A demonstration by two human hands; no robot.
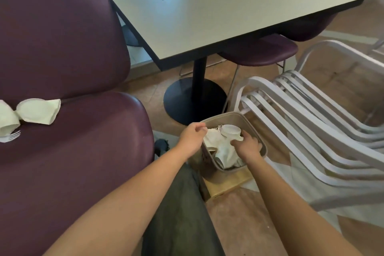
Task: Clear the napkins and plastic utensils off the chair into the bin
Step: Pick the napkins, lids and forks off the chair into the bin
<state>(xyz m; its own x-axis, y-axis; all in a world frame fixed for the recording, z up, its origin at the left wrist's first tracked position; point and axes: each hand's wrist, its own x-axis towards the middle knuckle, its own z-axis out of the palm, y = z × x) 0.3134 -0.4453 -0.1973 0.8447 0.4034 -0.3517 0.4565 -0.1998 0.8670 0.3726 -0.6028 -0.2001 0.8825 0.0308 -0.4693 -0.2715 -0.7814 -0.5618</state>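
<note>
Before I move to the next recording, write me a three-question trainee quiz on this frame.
1. True or false: the chair seat is already cleared.
2. Where are both hands? A) on the table B) at the bin C) on the stacked white chairs
3. Fill in: beside the napkins on the seat lies a plastic ____.

Key:
1. False; napkins and a fork remain.
2. B; the left hand is at the rim, and the right hand is over the white litter inside.
3. fork
</note>
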